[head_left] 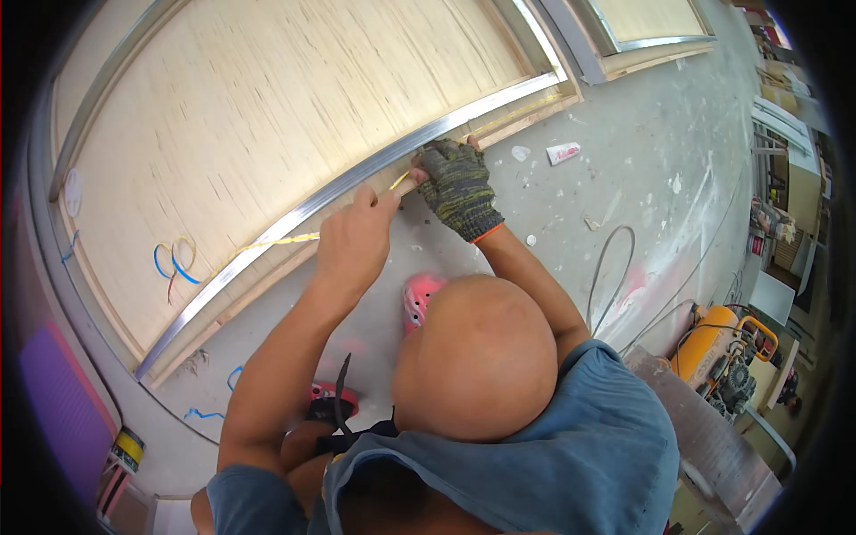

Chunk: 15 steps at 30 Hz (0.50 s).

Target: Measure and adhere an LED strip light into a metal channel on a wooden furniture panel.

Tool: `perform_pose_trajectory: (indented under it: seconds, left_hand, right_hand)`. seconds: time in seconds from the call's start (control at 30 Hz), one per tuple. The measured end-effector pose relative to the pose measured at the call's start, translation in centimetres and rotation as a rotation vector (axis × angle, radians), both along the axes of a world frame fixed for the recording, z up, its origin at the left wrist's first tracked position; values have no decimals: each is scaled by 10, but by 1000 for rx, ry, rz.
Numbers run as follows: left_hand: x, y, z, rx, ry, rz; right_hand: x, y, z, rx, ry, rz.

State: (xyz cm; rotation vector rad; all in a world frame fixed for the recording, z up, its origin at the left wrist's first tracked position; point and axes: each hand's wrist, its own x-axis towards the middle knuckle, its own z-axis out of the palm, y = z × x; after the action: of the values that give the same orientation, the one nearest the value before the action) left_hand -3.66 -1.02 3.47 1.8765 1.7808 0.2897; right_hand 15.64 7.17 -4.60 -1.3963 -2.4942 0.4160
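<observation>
My bare left hand [355, 234] is closed on a thin yellow-and-white strip [278, 241]. One length of the strip trails left over the metal bar, and a short stretch runs from my fist to my right hand. My right hand [455, 183], in a dark green knitted glove with bare fingertips, pinches the strip at the frame's near edge; some of its fingers are hidden. Beyond it, a yellow line lies along the gap between the shiny metal bar [383, 153] and the wooden edge strip [526, 118]. The bar borders a large pale plywood panel [294, 98].
Curled blue and yellow scraps [178, 260] lie on the panel's left. A second framed panel [646, 20] stands at the upper right. On the grey floor are a white-and-red tube [563, 153], loose cable [615, 267] and a yellow compressor [704, 341]. A purple pad [67, 410] is at the left.
</observation>
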Motion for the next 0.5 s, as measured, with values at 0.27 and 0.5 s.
perform_pose_trajectory:
  seconds: [0.27,0.5]
  left_hand:
    - [-9,-25,-38,-78,53,110]
    - [-14,-16,-36,-52,89,158]
  right_hand:
    - [33,-11,-7,186,54,-126]
    - [40,0,5,222,-58,19]
